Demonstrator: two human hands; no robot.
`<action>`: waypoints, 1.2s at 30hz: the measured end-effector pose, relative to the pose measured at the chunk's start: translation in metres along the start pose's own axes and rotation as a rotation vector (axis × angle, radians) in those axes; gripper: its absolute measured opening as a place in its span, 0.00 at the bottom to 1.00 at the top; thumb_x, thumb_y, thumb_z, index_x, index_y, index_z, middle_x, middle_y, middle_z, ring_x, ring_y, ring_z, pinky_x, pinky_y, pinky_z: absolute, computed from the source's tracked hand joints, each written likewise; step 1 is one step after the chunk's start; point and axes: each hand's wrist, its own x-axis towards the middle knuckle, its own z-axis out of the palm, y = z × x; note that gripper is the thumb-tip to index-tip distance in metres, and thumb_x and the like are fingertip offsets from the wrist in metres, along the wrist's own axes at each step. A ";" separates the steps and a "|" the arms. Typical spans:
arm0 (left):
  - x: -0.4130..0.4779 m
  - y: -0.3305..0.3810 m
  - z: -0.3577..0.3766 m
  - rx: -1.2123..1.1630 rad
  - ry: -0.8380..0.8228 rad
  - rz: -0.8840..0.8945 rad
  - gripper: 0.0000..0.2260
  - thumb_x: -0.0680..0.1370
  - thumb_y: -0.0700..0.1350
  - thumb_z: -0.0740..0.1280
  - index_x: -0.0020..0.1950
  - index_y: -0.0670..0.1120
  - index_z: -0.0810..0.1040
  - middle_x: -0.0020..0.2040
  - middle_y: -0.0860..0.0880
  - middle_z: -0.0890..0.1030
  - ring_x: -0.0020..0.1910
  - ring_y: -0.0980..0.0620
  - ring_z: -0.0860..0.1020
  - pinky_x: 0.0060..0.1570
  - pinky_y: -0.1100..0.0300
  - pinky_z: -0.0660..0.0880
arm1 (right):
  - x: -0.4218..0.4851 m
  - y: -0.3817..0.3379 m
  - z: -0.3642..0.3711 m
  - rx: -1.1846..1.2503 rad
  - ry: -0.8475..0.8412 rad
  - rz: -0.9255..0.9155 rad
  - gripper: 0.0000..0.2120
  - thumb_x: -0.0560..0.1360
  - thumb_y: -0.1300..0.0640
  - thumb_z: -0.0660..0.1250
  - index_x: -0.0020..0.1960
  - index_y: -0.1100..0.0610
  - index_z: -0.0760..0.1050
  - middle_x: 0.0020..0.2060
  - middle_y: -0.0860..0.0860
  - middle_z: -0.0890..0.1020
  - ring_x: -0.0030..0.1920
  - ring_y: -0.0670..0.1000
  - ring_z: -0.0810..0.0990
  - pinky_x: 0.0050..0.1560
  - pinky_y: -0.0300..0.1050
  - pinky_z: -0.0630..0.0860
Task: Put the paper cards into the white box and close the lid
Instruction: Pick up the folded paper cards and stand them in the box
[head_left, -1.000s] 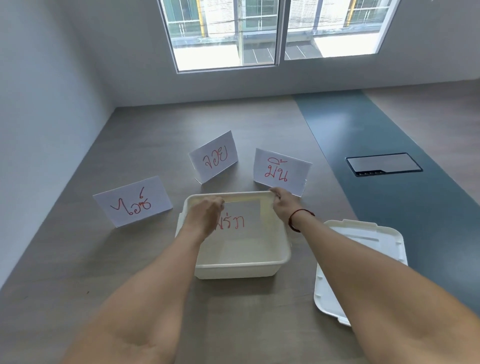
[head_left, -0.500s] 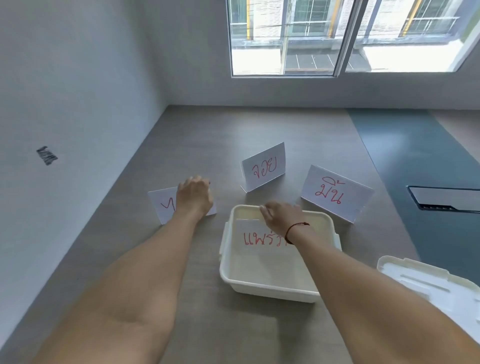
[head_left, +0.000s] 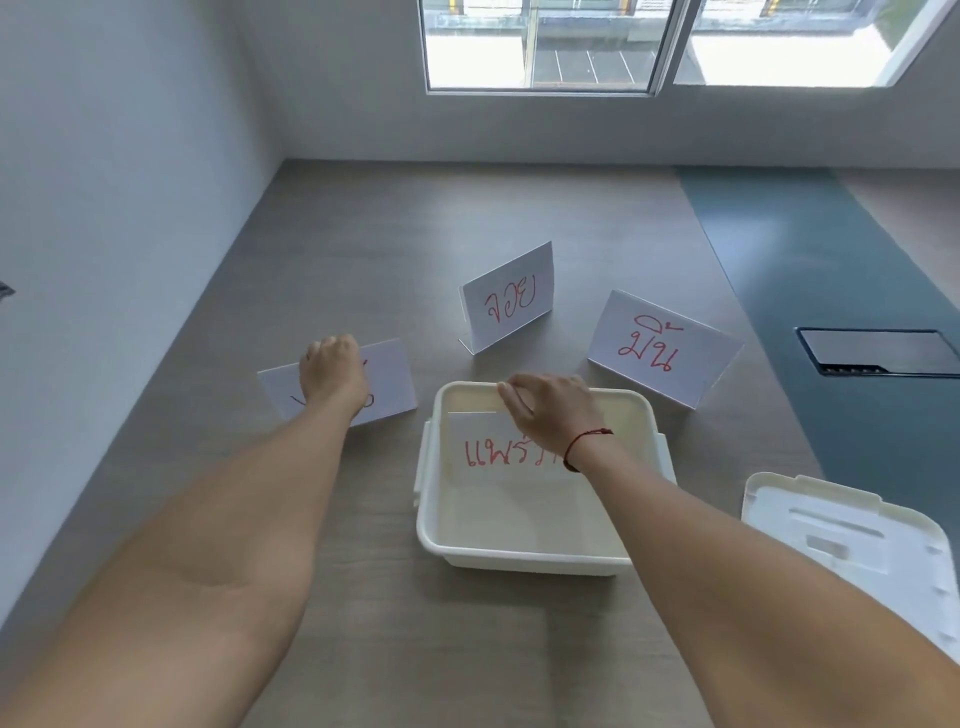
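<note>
Nearest the camera, two bare forearms reach forward over the grey wood-grain desk. At the right edge, the box's white lid lies flat on the desk, off the box and just beside it. The white box sits open between the arms. Inside it a paper card with red handwriting leans against the far wall. The right hand, with a red cord at the wrist, is over the box's far rim, its fingers bent and close together at the top edge of that card; whether they actually pinch it cannot be told. To the left of the box, the left hand is curled over the top of a second card standing on the desk, fingers hidden behind the knuckles, so the grip cannot be told. Farther off, a third card stands upright beyond the box, and a fourth card stands to its right. Beyond the desk are a wall and a window.
</note>
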 end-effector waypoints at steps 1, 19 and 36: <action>0.000 -0.004 -0.001 0.015 -0.001 0.006 0.11 0.76 0.37 0.66 0.58 0.38 0.76 0.59 0.38 0.79 0.60 0.38 0.74 0.58 0.49 0.70 | 0.000 0.001 -0.002 0.013 -0.024 0.004 0.18 0.79 0.45 0.54 0.50 0.52 0.80 0.42 0.52 0.86 0.46 0.57 0.82 0.53 0.48 0.72; -0.061 0.060 -0.117 -0.218 0.522 0.731 0.12 0.83 0.44 0.54 0.48 0.38 0.71 0.39 0.39 0.79 0.31 0.39 0.78 0.29 0.55 0.73 | -0.048 0.061 -0.066 0.093 -0.176 0.412 0.10 0.80 0.59 0.51 0.44 0.54 0.69 0.45 0.55 0.76 0.50 0.58 0.75 0.52 0.48 0.70; -0.156 0.115 -0.040 -0.127 0.140 0.856 0.12 0.80 0.50 0.58 0.56 0.43 0.73 0.51 0.44 0.83 0.43 0.39 0.83 0.36 0.56 0.70 | -0.057 0.075 -0.072 0.265 -0.340 0.443 0.25 0.79 0.68 0.52 0.73 0.53 0.64 0.71 0.57 0.68 0.71 0.58 0.67 0.72 0.50 0.65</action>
